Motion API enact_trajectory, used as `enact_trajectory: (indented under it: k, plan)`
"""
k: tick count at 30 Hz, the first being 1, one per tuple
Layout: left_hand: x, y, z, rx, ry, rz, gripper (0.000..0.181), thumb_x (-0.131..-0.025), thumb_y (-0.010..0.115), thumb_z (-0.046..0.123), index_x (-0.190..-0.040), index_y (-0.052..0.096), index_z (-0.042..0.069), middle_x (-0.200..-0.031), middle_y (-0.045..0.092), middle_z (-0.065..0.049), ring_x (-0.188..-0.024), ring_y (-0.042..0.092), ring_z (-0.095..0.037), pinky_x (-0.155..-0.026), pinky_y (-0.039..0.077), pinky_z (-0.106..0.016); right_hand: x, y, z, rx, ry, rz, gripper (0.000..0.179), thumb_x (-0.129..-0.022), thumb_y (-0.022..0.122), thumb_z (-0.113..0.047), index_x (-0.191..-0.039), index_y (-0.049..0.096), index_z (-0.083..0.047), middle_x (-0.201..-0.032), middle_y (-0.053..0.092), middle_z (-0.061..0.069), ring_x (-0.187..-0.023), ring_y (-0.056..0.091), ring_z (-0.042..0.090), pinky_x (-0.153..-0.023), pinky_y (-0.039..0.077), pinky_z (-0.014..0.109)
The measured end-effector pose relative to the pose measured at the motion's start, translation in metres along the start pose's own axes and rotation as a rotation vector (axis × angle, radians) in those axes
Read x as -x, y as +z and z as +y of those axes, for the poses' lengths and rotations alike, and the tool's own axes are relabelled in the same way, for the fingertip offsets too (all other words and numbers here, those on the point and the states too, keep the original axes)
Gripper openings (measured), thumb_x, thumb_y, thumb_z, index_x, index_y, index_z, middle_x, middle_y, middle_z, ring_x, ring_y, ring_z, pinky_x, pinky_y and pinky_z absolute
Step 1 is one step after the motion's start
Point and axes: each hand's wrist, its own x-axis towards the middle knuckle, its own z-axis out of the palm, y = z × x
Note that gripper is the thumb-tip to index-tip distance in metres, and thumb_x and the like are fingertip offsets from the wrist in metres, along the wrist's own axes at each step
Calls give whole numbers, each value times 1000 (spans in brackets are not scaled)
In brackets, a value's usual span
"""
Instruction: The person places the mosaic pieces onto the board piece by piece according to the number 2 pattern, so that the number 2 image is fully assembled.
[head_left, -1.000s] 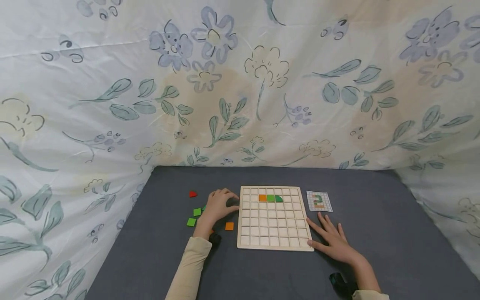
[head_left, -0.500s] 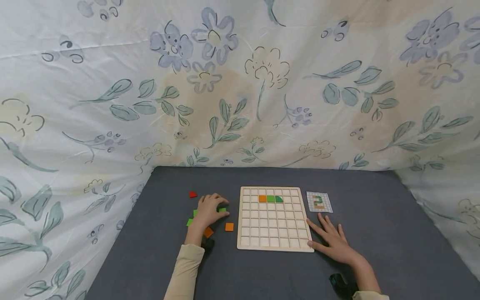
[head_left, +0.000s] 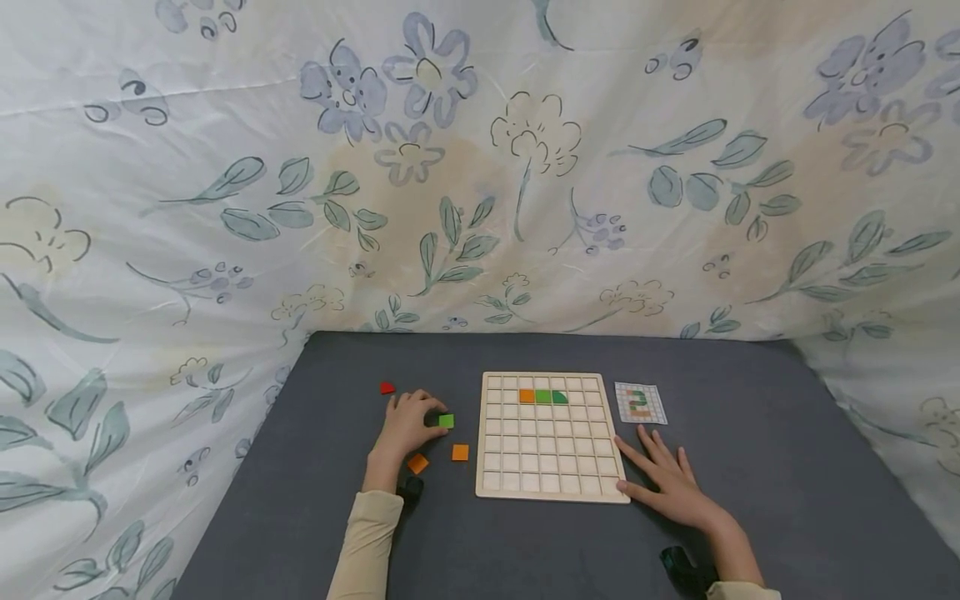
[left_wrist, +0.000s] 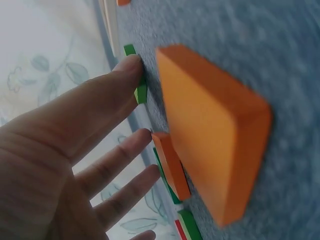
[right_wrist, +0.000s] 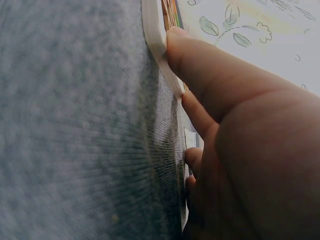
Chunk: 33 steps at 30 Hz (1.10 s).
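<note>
My left hand (head_left: 405, 427) is left of the wooden grid board (head_left: 529, 461), pinching a light green square tile (head_left: 446, 421) between thumb and index finger. In the left wrist view the thumb covers part of that green tile (left_wrist: 142, 93), and the other fingers spread above the cloth. Two orange tiles, one beside the wrist (head_left: 417, 463) and another orange tile (head_left: 460, 452) nearer the board, lie flat. My right hand (head_left: 671, 487) lies with fingers spread, its thumb and index fingertip touching the board's right edge (right_wrist: 155, 37).
An orange, a light green and a dark green piece (head_left: 560, 397) sit in a row on the board. A small pattern card (head_left: 639, 404) lies at its right. A red piece (head_left: 387, 387) is beyond my left hand; more green tiles (left_wrist: 189, 225) show in the left wrist view.
My left hand has moved left from the board's edge to the loose tiles, and its thumb and index finger have come together on a light green tile. The right hand stays put.
</note>
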Motion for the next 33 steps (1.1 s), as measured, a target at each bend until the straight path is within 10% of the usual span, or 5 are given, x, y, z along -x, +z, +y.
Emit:
enact_trajectory:
  k: [33]
  plan:
    - [-2, -1, 5, -3, 21, 39, 25, -77, 75, 32, -96, 69, 18, -111, 59, -4, -111, 50, -31, -107, 21, -63, 0, 2, 6, -14, -20, 2, 67, -88, 61, -38, -145, 33, -17, -151, 10, 26, -136, 1, 51, -101, -10, 71]
